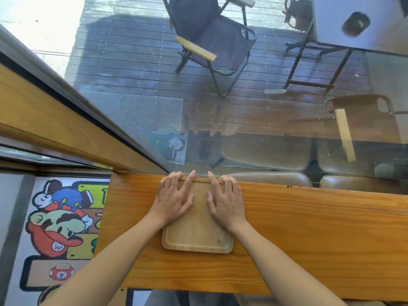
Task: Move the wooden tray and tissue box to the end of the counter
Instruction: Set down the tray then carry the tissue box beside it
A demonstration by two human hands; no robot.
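A pale wooden tray [197,237] with a raised rim lies flat on the orange-brown wooden counter [309,235], close to the counter's left end and touching the window side. My left hand [173,200] rests on the tray's far left corner, fingers spread and curled over the far rim. My right hand [226,200] lies on the far right corner in the same way, fingers over the far edge. Both palms press on the tray's inner surface. No tissue box is in view.
The counter runs along a glass window [242,118]; outside are a dark deck, folding chairs and a table. The counter's left end [106,217] stands above a cartoon rug [59,228]. Brown cushioned seats [267,178] show behind the counter's far edge.
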